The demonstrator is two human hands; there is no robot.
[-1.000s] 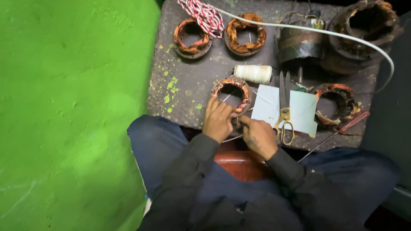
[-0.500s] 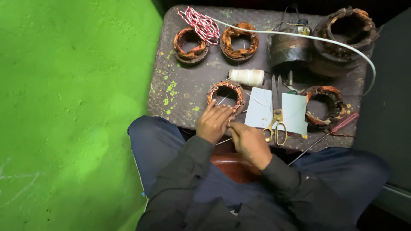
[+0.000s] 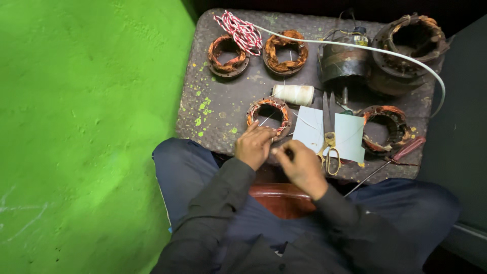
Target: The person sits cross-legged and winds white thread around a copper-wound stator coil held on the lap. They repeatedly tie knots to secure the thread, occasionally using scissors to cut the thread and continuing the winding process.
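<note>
A small round stator with copper windings (image 3: pixel 268 112) lies at the near edge of a dark metal worktop (image 3: pixel 223 96). My left hand (image 3: pixel 253 144) rests just below it, fingertips touching its rim and a thin white thread. My right hand (image 3: pixel 300 165) sits beside the left, fingers pinched on the same thread. A spool of white thread (image 3: pixel 294 94) lies just beyond the stator. Whether a small tool is in the right hand cannot be told.
Scissors (image 3: pixel 328 137) lie on pale paper sheets (image 3: pixel 350 137). A red-handled screwdriver (image 3: pixel 401 152) lies at the right. Other wound stators (image 3: pixel 228 56) (image 3: pixel 286 50) (image 3: pixel 388 127), two large motor housings (image 3: pixel 411 50), a white cable (image 3: pixel 385 50) and red-white cord (image 3: pixel 243 30) crowd the far side. Green floor (image 3: pixel 86 127) lies left.
My hands have drawn slightly closer together below the small stator, the right hand shifting left. The view has drifted a little; the objects on the worktop stay put.
</note>
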